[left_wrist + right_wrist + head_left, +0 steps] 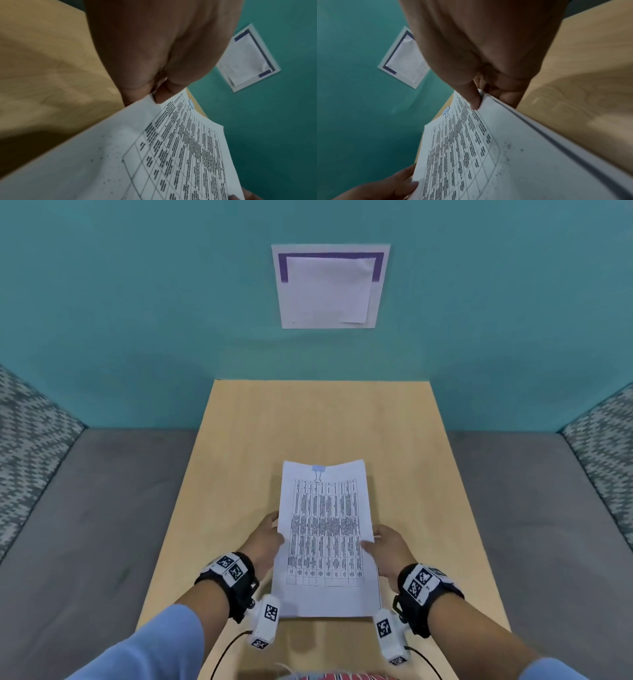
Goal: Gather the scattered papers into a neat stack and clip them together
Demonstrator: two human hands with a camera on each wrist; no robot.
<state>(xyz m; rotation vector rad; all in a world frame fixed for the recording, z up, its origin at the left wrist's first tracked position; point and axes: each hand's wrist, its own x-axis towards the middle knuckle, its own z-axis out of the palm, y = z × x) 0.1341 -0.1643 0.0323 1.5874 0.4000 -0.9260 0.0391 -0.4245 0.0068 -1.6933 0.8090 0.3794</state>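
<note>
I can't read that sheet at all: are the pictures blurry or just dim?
Head view: evenly lit, but the paper stack's print is smeared and the edges bow. Left wrist view: dim, the left hand soft. Right wrist view: likewise dim, the right hand blurred.

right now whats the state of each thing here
papers: stacked, clipped, held above the table by both side edges
clip: clamped on the stack's far edge
left hand: pinches the left edge
right hand: pinches the right edge
table: bare wood around the stack
wall sheet: stuck flat on the wall
</note>
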